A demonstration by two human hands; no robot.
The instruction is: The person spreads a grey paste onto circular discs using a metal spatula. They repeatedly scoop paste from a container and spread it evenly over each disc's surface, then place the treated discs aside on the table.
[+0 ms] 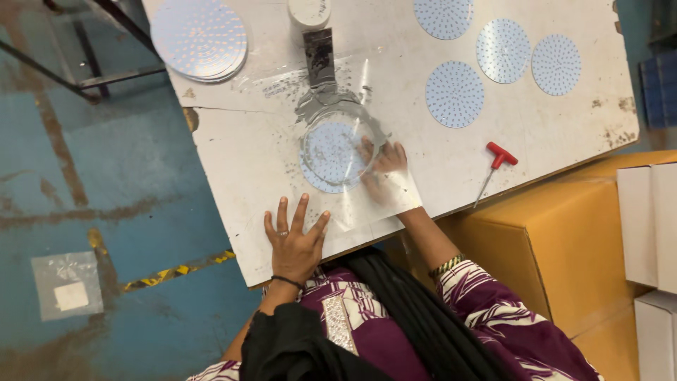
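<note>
Head view: our right hand (381,169) flat on one disc (331,156); left hand (295,243) spread; three discs (502,51) beyond.

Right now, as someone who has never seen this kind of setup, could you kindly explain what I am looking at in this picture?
The one picture comes from a camera worn on a person's head, looking down; there is no machine. The left hand lies flat, fingers spread, on a white worktable. The right hand reaches under a clear plastic sheet smeared with grey paste, touching a round dotted disc. Neither hand grips anything. A scraper rests on the sheet. Nearby lie a stack of discs, four single discs and a red-handled T-shaped tool.
</note>
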